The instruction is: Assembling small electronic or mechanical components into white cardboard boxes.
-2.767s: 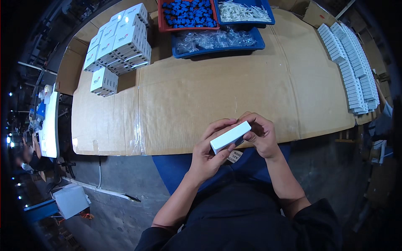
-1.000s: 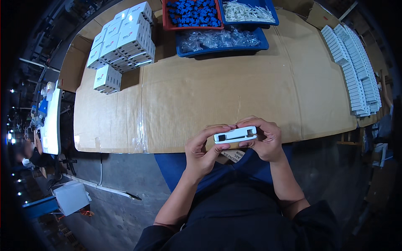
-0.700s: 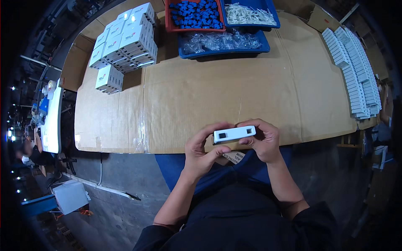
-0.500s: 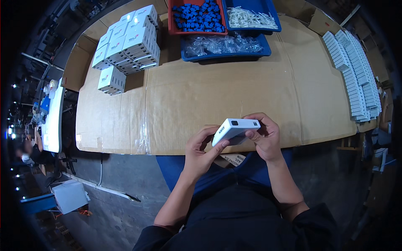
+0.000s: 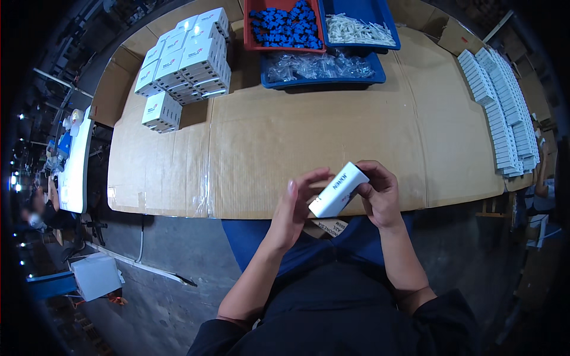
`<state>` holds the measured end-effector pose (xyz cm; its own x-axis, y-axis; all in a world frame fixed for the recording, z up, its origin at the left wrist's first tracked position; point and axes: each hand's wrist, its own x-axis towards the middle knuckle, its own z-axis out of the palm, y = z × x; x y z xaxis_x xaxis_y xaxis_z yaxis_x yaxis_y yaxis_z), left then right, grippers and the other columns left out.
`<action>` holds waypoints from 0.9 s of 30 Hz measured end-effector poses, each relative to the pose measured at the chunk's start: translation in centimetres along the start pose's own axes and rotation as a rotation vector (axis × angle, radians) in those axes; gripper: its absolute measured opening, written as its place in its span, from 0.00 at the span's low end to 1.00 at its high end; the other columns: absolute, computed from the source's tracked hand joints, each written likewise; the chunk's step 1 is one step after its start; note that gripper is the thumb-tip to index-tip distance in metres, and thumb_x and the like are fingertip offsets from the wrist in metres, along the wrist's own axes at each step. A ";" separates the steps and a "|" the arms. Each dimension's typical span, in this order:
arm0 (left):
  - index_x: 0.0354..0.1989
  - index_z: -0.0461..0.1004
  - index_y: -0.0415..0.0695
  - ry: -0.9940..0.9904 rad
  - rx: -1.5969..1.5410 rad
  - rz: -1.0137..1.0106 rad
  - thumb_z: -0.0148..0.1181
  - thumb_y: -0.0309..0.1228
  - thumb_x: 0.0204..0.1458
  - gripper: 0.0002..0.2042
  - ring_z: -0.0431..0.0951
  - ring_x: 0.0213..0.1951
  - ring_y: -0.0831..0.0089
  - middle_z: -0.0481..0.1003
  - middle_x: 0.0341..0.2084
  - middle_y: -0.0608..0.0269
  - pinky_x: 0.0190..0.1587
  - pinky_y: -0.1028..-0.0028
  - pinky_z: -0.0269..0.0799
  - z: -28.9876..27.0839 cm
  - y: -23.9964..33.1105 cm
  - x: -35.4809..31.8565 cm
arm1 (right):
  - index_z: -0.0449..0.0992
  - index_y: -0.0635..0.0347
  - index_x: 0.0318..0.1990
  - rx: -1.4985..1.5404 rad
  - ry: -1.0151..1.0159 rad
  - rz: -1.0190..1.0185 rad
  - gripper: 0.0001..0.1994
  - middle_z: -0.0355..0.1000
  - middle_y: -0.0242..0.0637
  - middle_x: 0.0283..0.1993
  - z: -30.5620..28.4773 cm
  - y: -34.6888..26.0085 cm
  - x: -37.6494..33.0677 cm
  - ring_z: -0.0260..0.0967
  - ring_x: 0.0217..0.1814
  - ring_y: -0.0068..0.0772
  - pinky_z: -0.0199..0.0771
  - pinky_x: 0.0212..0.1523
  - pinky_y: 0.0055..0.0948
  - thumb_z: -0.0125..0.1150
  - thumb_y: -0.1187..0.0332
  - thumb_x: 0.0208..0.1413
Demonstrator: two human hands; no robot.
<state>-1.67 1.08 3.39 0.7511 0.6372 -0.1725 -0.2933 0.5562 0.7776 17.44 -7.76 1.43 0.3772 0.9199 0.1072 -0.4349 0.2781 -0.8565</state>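
A small white rectangular box with dark print on one side is held slantwise above the table's near edge. My right hand grips it at its right end, thumb toward me and fingers behind. Just left of the box is my left hand, its fingers spread and its thumb raised. Its fingertips are close to the box's left side; whether they touch it, I cannot tell. The far face of the box is hidden.
Cardboard covers the table. Stacked white boxes stand at the far left. Behind are a red tray of blue pieces, a blue tray of white sticks and another blue tray of clear bags. Rows of white pieces line the right.
The box has been turned in my right hand, so its printed side now faces up. My left hand has let go of it and spread its fingers.
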 end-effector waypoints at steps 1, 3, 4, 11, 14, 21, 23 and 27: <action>0.69 0.66 0.38 0.030 -0.143 -0.162 0.38 0.56 0.72 0.33 0.78 0.56 0.65 0.77 0.54 0.51 0.59 0.66 0.73 0.1 -0.2 0.1 | 0.76 0.68 0.55 -0.001 -0.002 -0.004 0.18 0.78 0.37 0.52 -0.2 0.2 -0.1 0.76 0.54 0.27 0.78 0.56 0.27 0.70 0.75 0.58; 0.69 0.66 0.38 -0.101 -0.121 -0.280 0.42 0.52 0.72 0.30 0.81 0.52 0.65 0.78 0.53 0.51 0.56 0.67 0.76 -1.1 -1.3 0.0 | 0.76 0.64 0.56 0.028 -0.046 0.004 0.19 0.77 0.39 0.56 -0.6 0.4 -0.3 0.76 0.59 0.36 0.78 0.56 0.34 0.70 0.71 0.60; 0.67 0.67 0.38 -0.212 -0.193 -0.287 0.43 0.50 0.72 0.28 0.82 0.51 0.66 0.79 0.52 0.52 0.54 0.68 0.77 -1.1 -1.5 -0.3 | 0.75 0.64 0.59 0.026 -0.108 0.020 0.19 0.76 0.41 0.59 -0.5 0.4 -0.3 0.74 0.62 0.38 0.78 0.58 0.35 0.67 0.70 0.62; 0.59 0.66 0.37 0.126 -0.131 -0.028 0.64 0.29 0.63 0.20 0.82 0.48 0.70 0.80 0.48 0.57 0.54 0.69 0.79 -0.2 -1.9 -0.1 | 0.69 0.67 0.66 -0.109 0.213 0.161 0.20 0.71 0.43 0.64 1.4 -0.5 -0.3 0.69 0.65 0.30 0.71 0.64 0.32 0.58 0.75 0.68; 0.55 0.63 0.40 0.214 0.240 0.238 0.66 0.19 0.58 0.21 0.77 0.56 0.67 0.73 0.57 0.53 0.60 0.67 0.75 -0.2 -2.6 -0.1 | 0.61 0.69 0.70 -0.334 0.089 0.091 0.31 0.67 0.45 0.67 1.6 -0.1 -1.7 0.67 0.67 0.34 0.73 0.63 0.36 0.66 0.71 0.63; 0.61 0.64 0.41 -0.146 0.687 0.182 0.70 0.23 0.54 0.28 0.72 0.65 0.64 0.71 0.61 0.55 0.65 0.64 0.70 2.5 -2.2 -1.7 | 0.55 0.62 0.73 -0.707 0.097 -0.058 0.51 0.64 0.41 0.65 1.1 -0.9 -3.6 0.63 0.71 0.40 0.65 0.72 0.45 0.84 0.64 0.45; 0.63 0.65 0.41 -0.129 0.802 0.108 0.71 0.25 0.55 0.28 0.73 0.64 0.65 0.73 0.59 0.56 0.66 0.65 0.69 1.6 -2.1 -1.9 | 0.56 0.64 0.73 -0.790 0.046 -0.032 0.51 0.64 0.44 0.66 -0.2 -2.0 -3.2 0.63 0.71 0.41 0.64 0.73 0.44 0.84 0.63 0.43; 0.30 0.72 0.39 -0.066 0.921 0.228 0.71 0.27 0.56 0.11 0.75 0.39 0.72 0.74 0.34 0.62 0.45 0.71 0.72 -0.1 -4.0 -1.5 | 0.59 0.64 0.72 -0.967 0.067 0.024 0.52 0.63 0.48 0.70 -6.5 -4.9 -2.5 0.65 0.70 0.43 0.67 0.69 0.43 0.86 0.57 0.41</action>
<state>-1.67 -2.09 0.51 0.7736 0.6313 0.0544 0.1239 -0.2349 0.9641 23.89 -13.19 2.06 0.4360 0.8963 0.0812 0.4062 -0.1155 -0.9065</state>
